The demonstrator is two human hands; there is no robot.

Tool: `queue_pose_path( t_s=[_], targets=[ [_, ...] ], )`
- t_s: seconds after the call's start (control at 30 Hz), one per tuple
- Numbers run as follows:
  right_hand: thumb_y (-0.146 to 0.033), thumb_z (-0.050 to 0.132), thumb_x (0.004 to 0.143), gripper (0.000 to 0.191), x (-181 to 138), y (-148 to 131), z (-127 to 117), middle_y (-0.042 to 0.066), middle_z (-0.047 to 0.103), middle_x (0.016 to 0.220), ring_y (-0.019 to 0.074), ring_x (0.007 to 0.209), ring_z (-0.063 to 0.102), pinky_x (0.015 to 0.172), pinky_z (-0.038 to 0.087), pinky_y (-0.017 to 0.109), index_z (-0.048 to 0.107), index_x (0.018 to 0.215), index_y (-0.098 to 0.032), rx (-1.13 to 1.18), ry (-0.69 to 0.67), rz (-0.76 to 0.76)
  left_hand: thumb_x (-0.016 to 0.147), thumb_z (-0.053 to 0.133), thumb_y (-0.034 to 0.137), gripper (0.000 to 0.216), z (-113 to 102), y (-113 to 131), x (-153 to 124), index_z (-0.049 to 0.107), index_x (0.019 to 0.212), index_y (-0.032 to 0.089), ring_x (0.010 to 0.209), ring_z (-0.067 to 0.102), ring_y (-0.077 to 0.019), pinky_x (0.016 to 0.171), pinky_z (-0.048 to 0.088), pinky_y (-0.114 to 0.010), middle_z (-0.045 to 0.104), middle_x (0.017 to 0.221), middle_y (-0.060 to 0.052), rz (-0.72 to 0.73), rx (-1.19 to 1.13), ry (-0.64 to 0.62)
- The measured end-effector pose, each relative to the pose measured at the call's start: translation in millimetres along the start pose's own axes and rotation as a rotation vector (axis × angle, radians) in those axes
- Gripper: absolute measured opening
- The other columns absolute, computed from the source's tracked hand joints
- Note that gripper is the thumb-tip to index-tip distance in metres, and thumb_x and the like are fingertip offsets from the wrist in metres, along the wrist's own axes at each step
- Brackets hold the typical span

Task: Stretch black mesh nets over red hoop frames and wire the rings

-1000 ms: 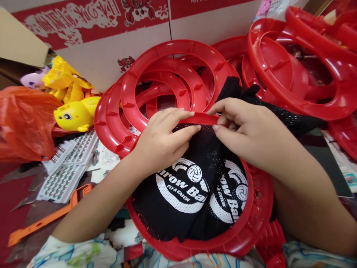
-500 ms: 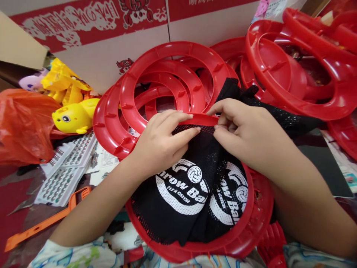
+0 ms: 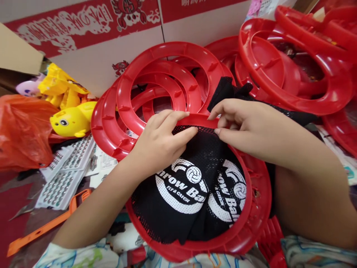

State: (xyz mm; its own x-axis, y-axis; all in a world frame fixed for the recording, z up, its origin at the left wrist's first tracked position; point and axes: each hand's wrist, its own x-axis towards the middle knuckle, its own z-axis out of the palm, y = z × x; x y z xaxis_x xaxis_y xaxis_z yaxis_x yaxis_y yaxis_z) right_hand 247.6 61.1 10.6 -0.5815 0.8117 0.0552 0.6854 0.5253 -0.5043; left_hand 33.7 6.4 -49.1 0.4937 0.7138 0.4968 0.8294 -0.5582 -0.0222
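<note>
A black mesh cloth (image 3: 178, 223) printed in white with "Throw Ball" lies across a red plastic ring (image 3: 220, 240) in front of me. My left hand (image 3: 166, 139) rests at the ring's far rim, fingers over the edge and thumb on the mesh, gripping both. Just to its right, my right hand (image 3: 237, 123) is curled, index fingertip at the rim and thumb tip on the mesh border. The small contact under its fingertips is partly hidden. Another dark mesh piece (image 3: 223, 91) lies behind my right hand.
Several red rings (image 3: 125, 89) are stacked behind my hands, with more red parts (image 3: 304, 100) at right. Left are a yellow toy (image 3: 72, 121), an orange bag (image 3: 22, 130), white trays (image 3: 60, 188) and an orange plastic strip (image 3: 47, 225). White-and-red cartons (image 3: 92, 67) stand behind.
The whole view has shifted slightly. Near my right thumb the mesh fold has flattened a little, and my right fingertips stay close to the rim. My left hand keeps its place on the ring.
</note>
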Motion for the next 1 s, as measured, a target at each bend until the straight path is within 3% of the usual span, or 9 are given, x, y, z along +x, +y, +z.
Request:
queue_pose_path(
  t_s=[0.27,0.43,0.73,1.0],
  targets=[
    [-0.01,0.053,0.077,0.026,1,10,-3,-0.003,0.067,0.074,0.0117,0.057,0.057,0.053,0.042,0.027,0.058,0.099,-0.023,0.087,-0.106,0.035,0.088,0.055,0.013,0.03,-1,0,-1,0.059,0.117,0.021,0.116,0.055,-0.0318,0.092,0.05,-0.05,0.058,0.125,-0.015,0.011,-0.019,-0.012],
    [-0.005,0.052,0.077,0.027,-1,10,-3,-0.005,0.067,0.071,0.0108,0.059,0.059,0.057,0.044,0.026,0.057,0.097,-0.023,0.085,-0.072,0.01,0.086,0.057,0.01,0.034,0,1,-1,0.059,0.118,0.02,0.113,0.057,-0.0317,0.091,0.05,-0.049,0.059,0.123,-0.015,0.03,-0.025,0.013],
    [-0.006,0.053,0.075,0.025,-1,7,-2,-0.005,0.067,0.071,0.0104,0.058,0.059,0.055,0.043,0.025,0.057,0.093,-0.023,0.079,-0.009,-0.002,0.089,0.053,0.012,0.043,0,2,-4,0.058,0.129,0.029,0.117,0.054,-0.0344,0.093,0.047,-0.052,0.055,0.128,-0.016,0.023,-0.02,-0.036],
    [-0.013,0.057,0.075,0.021,0,15,-6,-0.005,0.066,0.072,0.0107,0.056,0.055,0.052,0.039,0.027,0.056,0.093,-0.024,0.1,-0.096,-0.014,0.091,0.053,0.013,0.041,0,2,-2,0.059,0.128,0.028,0.115,0.055,-0.0326,0.093,0.048,-0.05,0.054,0.127,-0.015,0.041,0.038,-0.046]
  ],
)
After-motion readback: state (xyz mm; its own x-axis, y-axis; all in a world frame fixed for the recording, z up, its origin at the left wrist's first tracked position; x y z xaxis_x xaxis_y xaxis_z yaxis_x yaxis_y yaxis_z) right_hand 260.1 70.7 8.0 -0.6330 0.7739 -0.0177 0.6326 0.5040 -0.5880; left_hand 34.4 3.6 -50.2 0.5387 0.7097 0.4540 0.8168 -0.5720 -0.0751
